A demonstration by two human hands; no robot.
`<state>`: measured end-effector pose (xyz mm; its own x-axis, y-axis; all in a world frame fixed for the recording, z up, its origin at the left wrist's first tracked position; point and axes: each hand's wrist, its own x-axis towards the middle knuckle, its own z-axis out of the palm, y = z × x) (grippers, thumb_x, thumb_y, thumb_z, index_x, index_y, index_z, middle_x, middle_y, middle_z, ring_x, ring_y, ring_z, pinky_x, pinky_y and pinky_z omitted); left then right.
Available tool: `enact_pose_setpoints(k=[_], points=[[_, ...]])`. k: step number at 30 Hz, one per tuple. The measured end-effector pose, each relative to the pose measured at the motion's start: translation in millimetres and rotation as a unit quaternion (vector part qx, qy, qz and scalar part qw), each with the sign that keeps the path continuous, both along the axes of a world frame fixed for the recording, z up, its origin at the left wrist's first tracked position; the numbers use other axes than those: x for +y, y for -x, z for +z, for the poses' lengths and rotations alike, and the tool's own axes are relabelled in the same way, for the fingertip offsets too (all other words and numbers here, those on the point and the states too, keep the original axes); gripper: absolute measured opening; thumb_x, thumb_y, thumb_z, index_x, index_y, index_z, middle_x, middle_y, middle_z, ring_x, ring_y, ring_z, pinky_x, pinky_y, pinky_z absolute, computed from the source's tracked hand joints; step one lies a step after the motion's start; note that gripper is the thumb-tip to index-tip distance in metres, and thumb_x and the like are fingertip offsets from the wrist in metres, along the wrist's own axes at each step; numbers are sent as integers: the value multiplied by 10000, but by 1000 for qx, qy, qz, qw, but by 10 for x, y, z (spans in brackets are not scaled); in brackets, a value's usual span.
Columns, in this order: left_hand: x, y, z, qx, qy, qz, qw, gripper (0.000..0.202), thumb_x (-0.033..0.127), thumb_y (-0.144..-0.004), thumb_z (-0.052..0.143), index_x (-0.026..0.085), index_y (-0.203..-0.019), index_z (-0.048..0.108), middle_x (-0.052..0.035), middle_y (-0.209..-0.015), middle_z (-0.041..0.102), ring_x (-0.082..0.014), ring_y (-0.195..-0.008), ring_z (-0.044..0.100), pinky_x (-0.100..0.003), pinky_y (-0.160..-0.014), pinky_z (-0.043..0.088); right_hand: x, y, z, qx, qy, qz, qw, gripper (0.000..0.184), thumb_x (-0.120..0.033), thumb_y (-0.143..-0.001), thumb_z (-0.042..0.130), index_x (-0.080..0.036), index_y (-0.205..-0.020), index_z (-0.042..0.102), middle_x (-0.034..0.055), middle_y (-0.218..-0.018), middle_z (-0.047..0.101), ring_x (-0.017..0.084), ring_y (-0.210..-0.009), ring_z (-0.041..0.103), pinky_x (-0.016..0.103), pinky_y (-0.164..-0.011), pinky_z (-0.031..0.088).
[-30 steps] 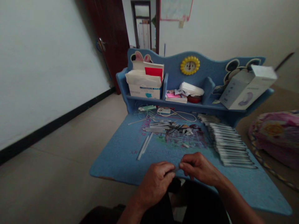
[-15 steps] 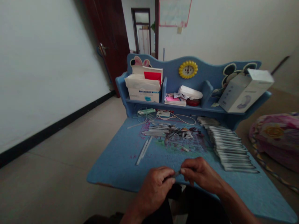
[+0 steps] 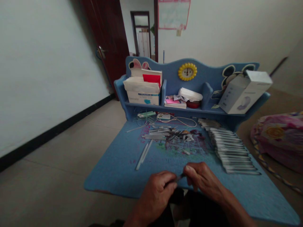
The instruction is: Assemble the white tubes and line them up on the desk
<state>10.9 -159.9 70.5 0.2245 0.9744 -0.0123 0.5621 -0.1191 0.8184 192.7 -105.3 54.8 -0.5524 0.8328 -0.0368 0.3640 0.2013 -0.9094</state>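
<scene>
Near the front edge of the blue desk (image 3: 113, 170), both hands meet around a thin pen (image 3: 179, 177). My left hand (image 3: 159, 190) pinches its clear barrel; most of the barrel is hidden in the fingers. The thumb and fingertips of my right hand (image 3: 204, 179) close on the dark end of the same pen. Beyond the hands lie two long clear tubes (image 3: 143, 154) and a small white piece (image 3: 186, 152). Farther back is a pile of clear barrels (image 3: 156, 135) and small dark and white parts (image 3: 187, 136).
A long row of pens (image 3: 233, 151) lines the desk's right side. Behind the pile are a looped white cord (image 3: 180, 119) and a green-and-white tube (image 3: 146, 114). The shelf holds an open carton (image 3: 142, 96), a white box (image 3: 246, 94) and papers (image 3: 175, 103).
More of the pen's dark end shows between my hands, and the fingertips are slightly farther apart. The whole view has shifted a little; the desk items lie as before.
</scene>
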Motion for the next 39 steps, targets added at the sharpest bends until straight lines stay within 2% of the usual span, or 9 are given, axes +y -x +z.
enact_pose_setpoints(k=[3,5,9,14,16,20,26,33,39], points=[[4,4,0,-3,-2,3,1000,156,145,-797,487,174,-782,639,13,-745,623,-121,-731,574,-200,-663,384,-19,7,-1,35,30,14,999,368,-492,-838,476,-147,-861,603,-33,-553,510,90,-480,492,190,-470,354],[14,2,4,1,-4,1,1000,158,148,-801,483,168,-743,628,12,-717,609,-119,-710,569,-201,-646,382,-35,24,-19,33,39,4,999,354,-485,-817,513,-144,-773,593,-45,-513,477,81,-445,469,183,-444,340],[31,-2,8,9,-7,-1,1000,171,161,-812,473,173,-777,640,4,-736,622,-124,-715,571,-208,-658,392,-39,28,-59,-2,25,-12,1000,512,-513,-872,379,-148,-540,516,-31,-444,441,70,-394,423,181,-395,287],[23,5,-22,21,-17,0,1000,170,152,-806,477,182,-806,644,3,-758,635,-127,-738,589,-207,-669,409,-33,13,-48,51,48,-15,997,301,-435,-824,510,-152,-863,606,-45,-534,515,86,-450,499,184,-456,373],[22,0,-50,28,-31,-4,999,168,148,-808,473,185,-781,634,7,-748,632,-125,-733,593,-206,-664,417,-40,37,-53,48,60,-22,997,249,-392,-813,531,-153,-797,598,-44,-540,515,80,-442,491,180,-448,375],[42,-15,-137,50,-76,12,996,155,158,-799,487,193,-793,638,-2,-775,658,-138,-750,619,-216,-685,457,-38,82,-96,25,73,-47,996,343,-392,-843,470,-161,-592,507,-47,-487,465,63,-404,436,164,-392,317],[121,-14,-308,65,-185,30,980,158,190,-778,531,217,-870,656,-9,-800,687,-149,-745,653,-206,-674,517,-20,51,-136,48,39,-69,996,234,-345,-807,534,-156,-672,561,-49,-551,481,66,-482,444,164,-437,315],[176,-48,-462,85,-297,32,950,144,203,-805,522,205,-893,636,-17,-785,683,-140,-712,662,-184,-663,535,-17,74,-227,13,11,-105,994,315,-317,-816,500,-156,-545,491,-55,-480,432,59,-459,391,176,-423,248],[169,-114,-510,114,-301,49,946,204,280,-829,495,192,-946,638,-54,-847,694,-177,-772,672,-235,-714,555,-6,73,-241,20,55,-138,989,359,-352,-829,462,-168,-522,442,-59,-438,416,48,-390,357,170,-374,201]])
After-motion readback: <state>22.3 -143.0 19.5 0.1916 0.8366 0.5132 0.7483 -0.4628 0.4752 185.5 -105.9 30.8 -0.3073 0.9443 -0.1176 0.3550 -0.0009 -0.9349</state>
